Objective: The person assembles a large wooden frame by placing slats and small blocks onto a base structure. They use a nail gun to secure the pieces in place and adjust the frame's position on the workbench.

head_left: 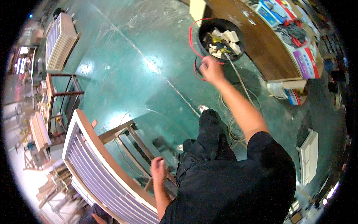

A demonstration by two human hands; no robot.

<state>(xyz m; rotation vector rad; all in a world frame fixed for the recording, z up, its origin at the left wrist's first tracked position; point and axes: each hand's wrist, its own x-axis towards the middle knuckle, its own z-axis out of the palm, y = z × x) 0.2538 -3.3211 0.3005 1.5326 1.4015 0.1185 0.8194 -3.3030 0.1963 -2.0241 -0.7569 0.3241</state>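
On my remote feed, my right grip [211, 70] is near the black bucket [239, 30] holding a yellow tool [217, 39] among wood blocks [232, 36], though I can't tell whether either it or my left grip [158, 171] is closed.

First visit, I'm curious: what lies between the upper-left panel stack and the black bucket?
In the head view, green floor crossed by a pale line separates stack and bucket.

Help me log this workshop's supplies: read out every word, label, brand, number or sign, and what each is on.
No text is readable in this view.
Blue-and-white box: any print is too small and blurred.
Purple, white and red box: any print too blurred.
Blue, white and red carton: likewise unreadable.
Black bucket near the right hand: no lettering visible.
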